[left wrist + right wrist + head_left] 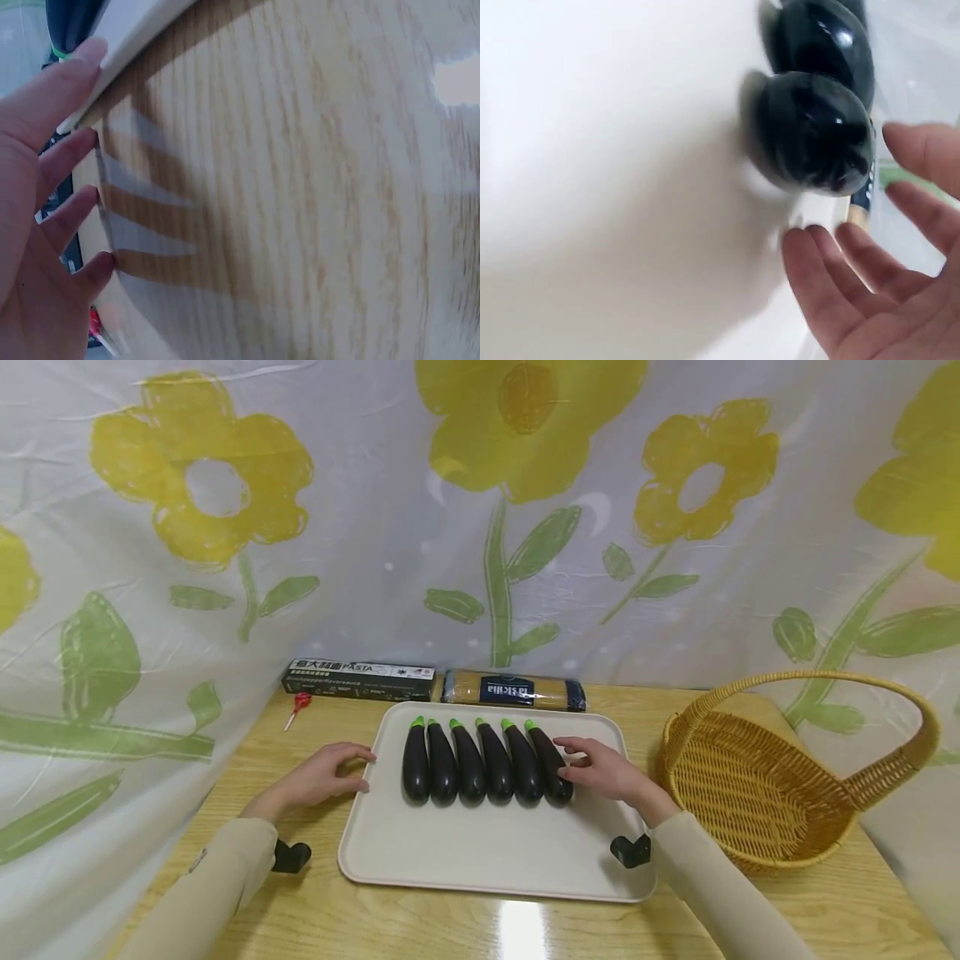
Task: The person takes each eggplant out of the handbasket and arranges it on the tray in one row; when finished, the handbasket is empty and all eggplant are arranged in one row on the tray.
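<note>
Several dark eggplants [471, 767] with green stem ends lie side by side in a row on a white tray [495, 860]. My right hand [603, 768] is at the right end of the row, its fingers spread beside the rightmost eggplant [553, 768]. In the right wrist view, that eggplant's rounded end [817, 135] shows close to my loosely bent fingers [817, 285], which do not wrap round it. My left hand [322, 777] is at the tray's left edge, fingers relaxed and apart, holding nothing. The left wrist view shows its fingers [67, 214] over the wood beside the tray rim.
Right of the tray stands a wicker basket [750, 785] with a tall handle. Behind the tray lie a black pasta box [358, 682] and a pack of spaghetti [513, 690]. A red lollipop [300, 702] is on the wooden table [420, 927] at the back left. A flowered curtain [360, 527] hangs behind.
</note>
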A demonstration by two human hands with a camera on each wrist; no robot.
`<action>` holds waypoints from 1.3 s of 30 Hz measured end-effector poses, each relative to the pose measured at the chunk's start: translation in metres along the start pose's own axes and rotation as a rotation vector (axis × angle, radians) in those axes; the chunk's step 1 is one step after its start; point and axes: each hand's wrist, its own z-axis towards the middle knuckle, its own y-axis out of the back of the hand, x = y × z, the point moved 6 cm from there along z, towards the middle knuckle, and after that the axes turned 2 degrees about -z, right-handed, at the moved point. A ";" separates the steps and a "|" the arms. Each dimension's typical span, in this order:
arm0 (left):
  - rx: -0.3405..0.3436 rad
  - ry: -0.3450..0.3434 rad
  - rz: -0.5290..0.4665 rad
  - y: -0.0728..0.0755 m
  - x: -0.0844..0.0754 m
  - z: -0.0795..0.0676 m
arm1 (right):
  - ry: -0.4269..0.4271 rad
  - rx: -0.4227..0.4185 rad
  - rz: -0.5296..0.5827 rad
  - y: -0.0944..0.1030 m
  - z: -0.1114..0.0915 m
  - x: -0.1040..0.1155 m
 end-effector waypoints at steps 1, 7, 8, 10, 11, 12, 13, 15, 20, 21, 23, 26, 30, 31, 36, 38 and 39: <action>-0.004 -0.005 0.020 0.000 -0.002 0.000 | 0.025 -0.017 -0.047 0.002 -0.003 0.002; -0.076 -0.083 0.226 0.007 -0.024 -0.002 | 0.181 -0.172 -0.351 0.012 -0.029 0.015; -0.088 -0.119 0.285 0.008 -0.029 -0.003 | 0.210 -0.198 -0.392 0.013 -0.032 0.016; -0.104 -0.202 0.409 0.008 -0.039 -0.005 | 0.253 -0.237 -0.469 0.013 -0.040 0.019; -0.107 -0.249 0.474 0.007 -0.045 -0.007 | 0.271 -0.249 -0.505 0.013 -0.044 0.020; -0.104 -0.297 0.535 0.005 -0.050 -0.009 | 0.291 -0.255 -0.539 0.012 -0.047 0.021; -0.099 -0.340 0.591 0.002 -0.055 -0.012 | 0.309 -0.257 -0.571 0.012 -0.051 0.022; -0.085 -0.404 0.678 -0.002 -0.061 -0.018 | 0.338 -0.260 -0.635 0.010 -0.058 0.023; -0.073 -0.487 0.757 -0.009 -0.068 -0.033 | 0.412 -0.286 -0.776 0.008 -0.070 0.023; -0.076 -0.500 0.759 -0.010 -0.068 -0.035 | 0.425 -0.296 -0.800 0.008 -0.072 0.022; -0.079 -0.529 0.765 -0.010 -0.069 -0.039 | 0.436 -0.304 -0.836 0.008 -0.075 0.019; -0.084 -0.563 0.771 -0.009 -0.068 -0.043 | 0.434 -0.301 -0.868 0.008 -0.078 0.013; -0.064 -0.557 0.770 -0.010 -0.064 -0.045 | 0.432 -0.291 -0.884 0.008 -0.080 0.007; -0.060 -0.553 0.774 -0.010 -0.063 -0.045 | 0.434 -0.291 -0.888 0.008 -0.080 0.006; -0.042 -0.532 0.789 -0.010 -0.062 -0.042 | 0.435 -0.292 -0.897 0.009 -0.080 0.003; -0.040 -0.530 0.794 -0.011 -0.062 -0.041 | 0.431 -0.291 -0.895 0.009 -0.080 0.002; -0.043 -0.532 0.798 -0.010 -0.061 -0.041 | 0.427 -0.289 -0.892 0.009 -0.080 0.001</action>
